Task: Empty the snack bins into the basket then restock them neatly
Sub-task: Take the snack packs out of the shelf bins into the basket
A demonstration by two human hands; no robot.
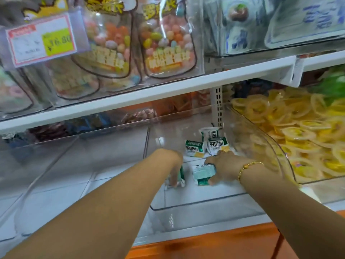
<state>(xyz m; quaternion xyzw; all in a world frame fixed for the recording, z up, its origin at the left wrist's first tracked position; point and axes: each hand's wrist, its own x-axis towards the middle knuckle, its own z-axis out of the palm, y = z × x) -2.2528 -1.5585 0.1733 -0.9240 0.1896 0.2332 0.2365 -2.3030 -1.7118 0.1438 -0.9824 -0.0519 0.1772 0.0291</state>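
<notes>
Bare forearms reach into the clear, smooth-walled plastic bin [196, 203]. Left grip [174, 165] pinches a glossy green-and-white pillow packet [181, 175] standing on edge, long axis front-to-back. Right grip [225, 166] curls round a crinkled flat packet [202, 173]. Three more packets [194, 148] lean at the bin's back, beside translucent lemon slices [298, 128].

Bare bin floor [214, 195] before the packets [194, 148]; white shelf [149, 91] overhead, lemon bin [268, 144] alongside.

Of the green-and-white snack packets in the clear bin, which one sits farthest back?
The rearmost packet, standing right before the slotted shelf upright. Every other one lies ahead of it, nearer the front edge of the clear bin.
</notes>
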